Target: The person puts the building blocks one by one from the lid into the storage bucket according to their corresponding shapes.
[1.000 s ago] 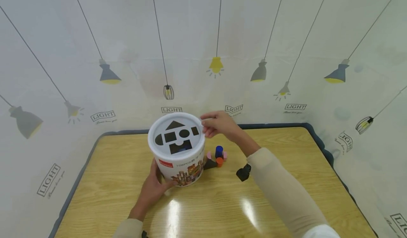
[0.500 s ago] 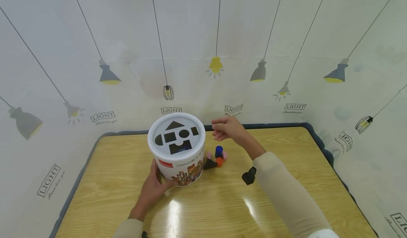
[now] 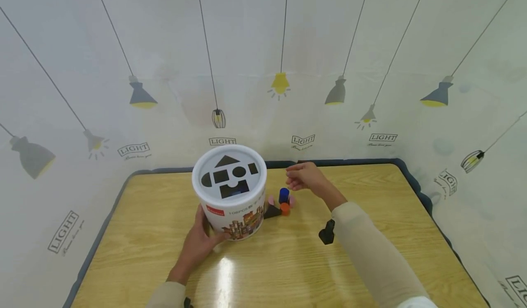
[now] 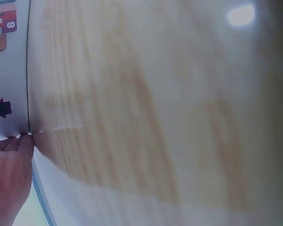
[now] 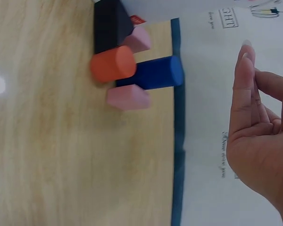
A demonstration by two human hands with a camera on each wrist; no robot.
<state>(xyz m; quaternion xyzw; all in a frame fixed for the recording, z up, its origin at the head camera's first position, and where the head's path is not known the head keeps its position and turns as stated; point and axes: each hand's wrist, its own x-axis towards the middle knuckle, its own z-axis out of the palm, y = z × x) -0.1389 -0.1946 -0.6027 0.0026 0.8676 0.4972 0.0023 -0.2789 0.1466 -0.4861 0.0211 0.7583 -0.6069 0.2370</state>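
My left hand (image 3: 198, 245) holds the lower left side of a round white block bucket (image 3: 216, 218), its thumb across the front. The bucket stands upright under a white lid (image 3: 207, 193) with cut-out shapes; something blue shows through the largest hole. Beside the bucket lie a black block (image 3: 271, 212), an orange cylinder (image 5: 112, 65), a blue cylinder (image 3: 284, 195) and two pink blocks (image 5: 128, 97). Above and just behind these blocks hovers my right hand (image 3: 308, 178), holding nothing. In the right wrist view its fingers are extended, with the thumb close against them.
The wooden table (image 3: 337, 271) has a dark blue edge strip (image 5: 178, 141) along its back and sides. A pale wall covering (image 3: 247, 47) printed with hanging lamps rises behind it. A dark wrist device (image 3: 327, 232) hangs below my right sleeve.
My right hand has moved away from the bucket's lid, to the right and down toward the loose blocks. The left hand and the bucket have stayed in place.
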